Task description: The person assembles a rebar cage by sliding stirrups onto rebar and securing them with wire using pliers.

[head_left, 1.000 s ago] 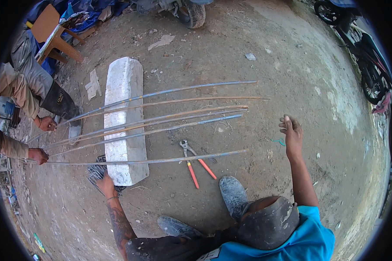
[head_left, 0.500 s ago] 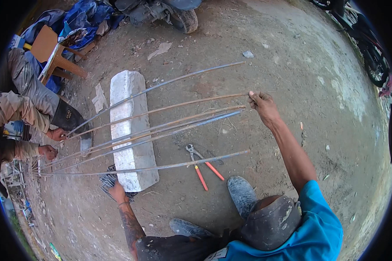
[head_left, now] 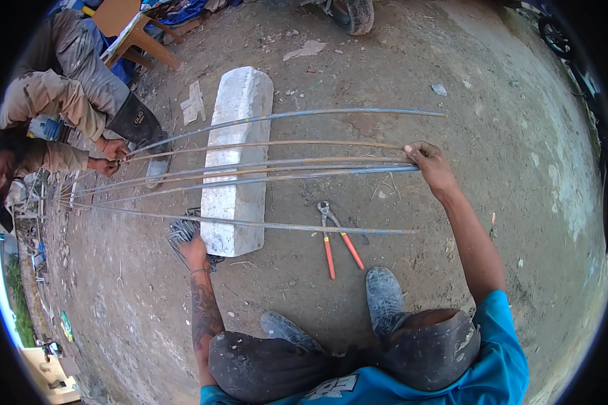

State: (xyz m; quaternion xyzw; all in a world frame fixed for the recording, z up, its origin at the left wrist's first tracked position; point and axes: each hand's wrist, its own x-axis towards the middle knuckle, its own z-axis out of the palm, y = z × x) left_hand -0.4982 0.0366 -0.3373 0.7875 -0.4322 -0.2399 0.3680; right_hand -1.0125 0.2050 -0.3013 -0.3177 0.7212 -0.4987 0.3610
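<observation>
1. I'm watching from far off through the head camera. The right hand (head_left: 431, 165) has its thumb and fingers pinched close on the tip of a brown rod (head_left: 331, 142).
2. That rod runs left from the right hand, over a white block (head_left: 233, 202), toward a co-worker's hands (head_left: 113, 148).
3. More metal rods (head_left: 304, 227) lie over the block, above and below the brown one. A blue rod (head_left: 385, 169) ends just beside the right hand.
4. The left hand (head_left: 194, 252) is at a pile of bent metal pieces (head_left: 184, 233). Its fingers are partly hidden, so I can't tell if they grip.
5. Red-handled pincers (head_left: 339, 237) lie between both hands.
6. Far left of the right hand, a dark boot (head_left: 136, 120) has the co-worker's leg in it.
</observation>
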